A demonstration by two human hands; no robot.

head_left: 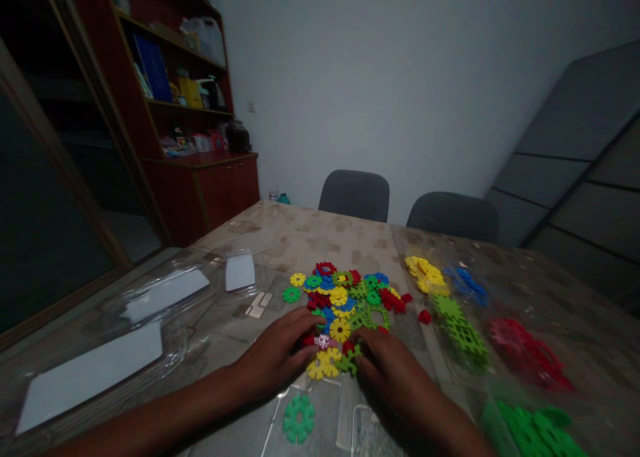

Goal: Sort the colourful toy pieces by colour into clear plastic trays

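Note:
A heap of interlocking plastic pieces (pixel 341 329) in yellow, green, red and blue lies on the table before me. My left hand (pixel 287 344) is at its near left side, with thumb and fingers curved around a red plastic piece (pixel 309 340). A small pink piece (pixel 325 342) sits just beyond those fingertips. On the near right side, my right hand (pixel 385 360) has its fingers bent at a light green plastic piece (pixel 351 360); the palm is hidden. Yellow flower-shaped discs (pixel 324 364) lie between the hands. Nearer me is a single green flower-shaped disc (pixel 299 418).
Clear containers on the right hold yellow pieces (pixel 426 274), blue pieces (pixel 467 285), light green pieces (pixel 460 330), red pieces (pixel 530 352) and green pieces (pixel 540 430). Clear trays with white cards (pixel 100 377) lie left. Two grey chairs (pixel 354 194) stand behind the table.

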